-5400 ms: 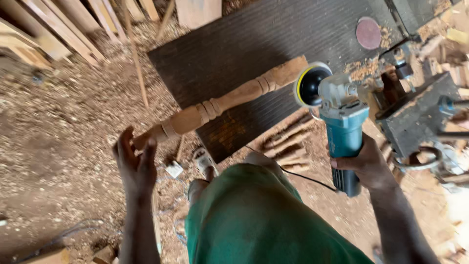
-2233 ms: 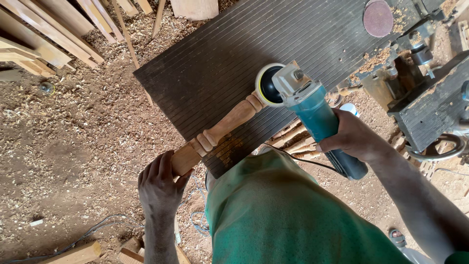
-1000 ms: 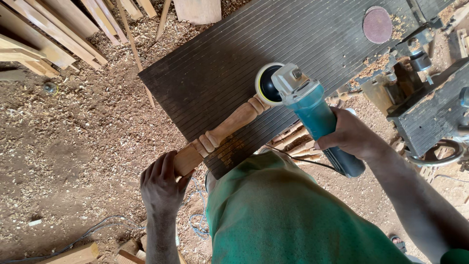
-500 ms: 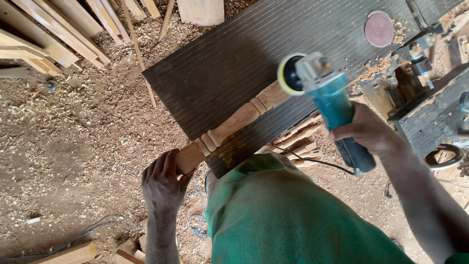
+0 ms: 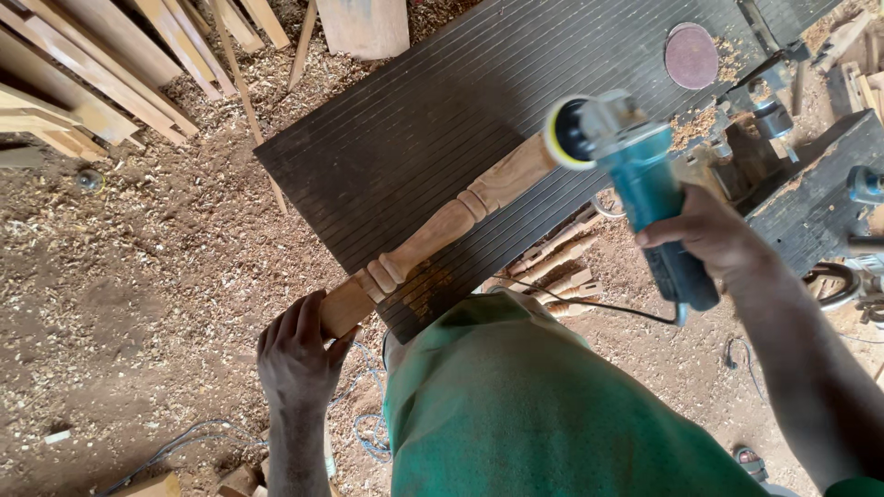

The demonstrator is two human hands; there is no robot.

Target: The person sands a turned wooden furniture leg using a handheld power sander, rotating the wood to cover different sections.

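A turned wooden spindle lies slanted across a dark ribbed board. My left hand grips its square lower end at the board's near edge. My right hand holds a blue angle grinder by its body. The grinder's yellow-rimmed sanding pad rests against the spindle's far upper end.
Sawdust and shavings cover the ground. Wooden planks lie stacked at upper left. A round sanding disc sits on the board at upper right, beside a cluttered workbench with tools. More turned spindles lie below the board. A cord runs along the ground.
The grinder has slid to the right along the spindle, from its middle part to its far end. My left hand keeps its grip on the square end.
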